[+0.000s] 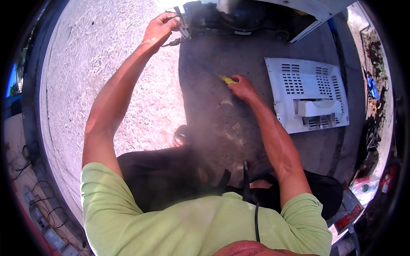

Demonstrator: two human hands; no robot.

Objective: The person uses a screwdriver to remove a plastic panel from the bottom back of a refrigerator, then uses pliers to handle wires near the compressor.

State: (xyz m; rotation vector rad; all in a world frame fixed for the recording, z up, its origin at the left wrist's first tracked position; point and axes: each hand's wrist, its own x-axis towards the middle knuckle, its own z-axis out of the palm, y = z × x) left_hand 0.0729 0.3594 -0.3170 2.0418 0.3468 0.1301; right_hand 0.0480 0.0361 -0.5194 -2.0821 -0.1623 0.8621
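Observation:
At the top of the view an open-backed white appliance (318, 15) shows a dark rounded part (241, 17), probably a compressor, in its shaded bottom. My left hand (161, 30), arm stretched far forward, has its fingers closed at the left edge of the appliance. Just below that hand a short dark cord end (173, 42) sticks out. My right hand (243, 87) grips a screwdriver by its yellow handle (229, 80). It is held over the dark ground, apart from the appliance, tip pointing left; the shaft is hard to make out.
A white slotted panel (285, 102) lies on the ground right of my right forearm. Sunlit rough concrete (72, 81) spreads on the left. Cables and grey boxes (51, 237) sit at the lower left. A red and white box (348, 217) stands at the lower right.

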